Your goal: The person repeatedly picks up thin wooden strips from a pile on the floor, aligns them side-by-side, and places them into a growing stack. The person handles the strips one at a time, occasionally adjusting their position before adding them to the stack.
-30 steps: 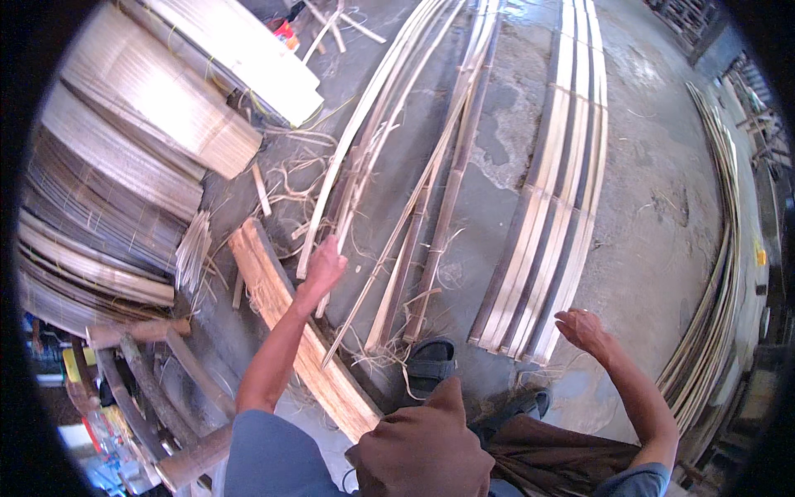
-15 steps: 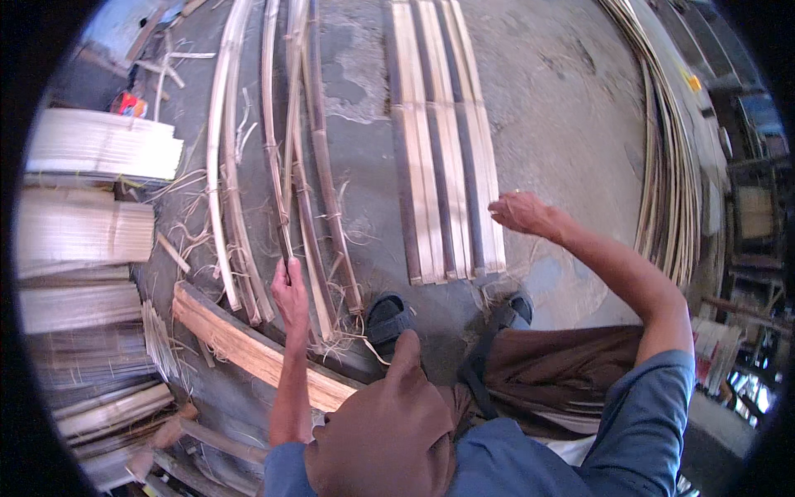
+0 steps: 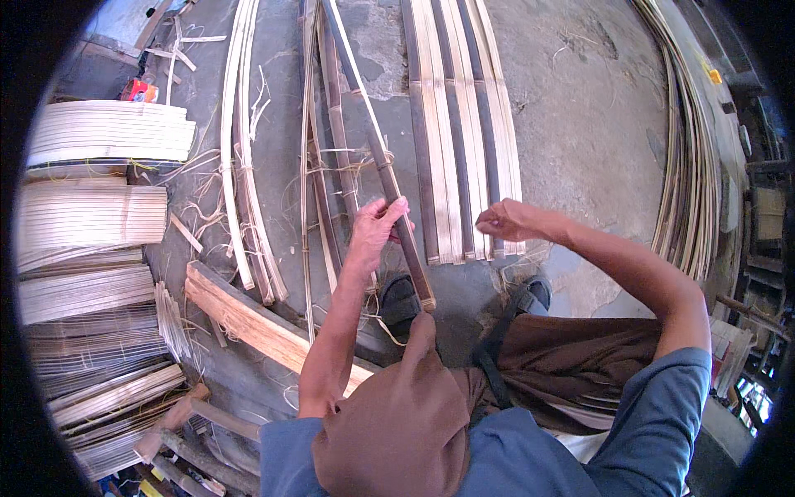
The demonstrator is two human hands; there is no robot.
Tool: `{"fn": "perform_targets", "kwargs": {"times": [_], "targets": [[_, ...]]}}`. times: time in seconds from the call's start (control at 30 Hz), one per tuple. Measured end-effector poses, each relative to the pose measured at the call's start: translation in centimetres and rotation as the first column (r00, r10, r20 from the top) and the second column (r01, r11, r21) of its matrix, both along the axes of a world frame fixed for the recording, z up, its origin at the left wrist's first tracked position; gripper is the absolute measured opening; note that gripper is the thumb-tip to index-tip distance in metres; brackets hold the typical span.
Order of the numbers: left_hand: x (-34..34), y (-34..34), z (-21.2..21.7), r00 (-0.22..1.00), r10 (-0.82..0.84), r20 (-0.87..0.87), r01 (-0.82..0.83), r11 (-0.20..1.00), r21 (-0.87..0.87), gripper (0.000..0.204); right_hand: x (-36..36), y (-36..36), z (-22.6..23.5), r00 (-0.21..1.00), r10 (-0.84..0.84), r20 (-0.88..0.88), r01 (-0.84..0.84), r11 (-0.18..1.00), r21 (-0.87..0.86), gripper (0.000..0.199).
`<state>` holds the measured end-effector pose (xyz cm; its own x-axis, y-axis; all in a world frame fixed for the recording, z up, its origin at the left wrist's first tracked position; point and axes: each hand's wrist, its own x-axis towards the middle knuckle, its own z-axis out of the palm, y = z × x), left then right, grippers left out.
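Note:
My left hand (image 3: 379,228) is closed round a long bamboo strip (image 3: 416,261), dark on its face and pale along part of its length. The strip slants from the far side toward my feet, its near end above my sandal. Just right of it lies a flat row of bamboo strips (image 3: 447,166), alternately dark and pale. Over that row's near right end is my right hand (image 3: 507,220), fingers curled together; whatever they may pinch is hidden. Left of the held strip lie loose bamboo strips (image 3: 333,108) with thin fibre ties around them.
Bundles of pale slats (image 3: 99,215) are stacked along the left. A thick split bamboo piece (image 3: 248,319) lies near my left arm. Long thin strips (image 3: 691,182) run along the right. My sandalled foot (image 3: 400,300) is close to the held strip's end.
My left hand has moved right and away from me, bringing the bamboo strip out of the loose group to beside the flat row. My right hand has shifted slightly left.

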<state>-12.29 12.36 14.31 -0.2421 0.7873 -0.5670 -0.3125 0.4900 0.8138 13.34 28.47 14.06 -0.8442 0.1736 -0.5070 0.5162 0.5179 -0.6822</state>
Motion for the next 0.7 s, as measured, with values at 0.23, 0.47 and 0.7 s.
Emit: {"fn": "perform_targets", "kwargs": {"times": [0.23,0.47,0.7], "targets": [[2.5,1.0,-0.1,0.993,0.111,0.035,-0.113,0.989,0.094,0.028,-4.8,-7.4,2.4,0.95,-0.23,0.21,0.311,0.66,-0.684,0.059],[2.6,1.9,1.8,0.912,0.215,0.349,-0.295,0.936,0.193,0.032,-6.5,-9.7,2.8,0.833,-0.47,0.29,0.487,0.379,-0.787,0.046],[3.2,1.5,2.3,0.958,0.182,0.222,-0.238,0.936,0.259,0.032,-6.7,-7.8,3.6,0.931,-0.353,0.092,0.326,0.691,-0.646,0.043]]}}
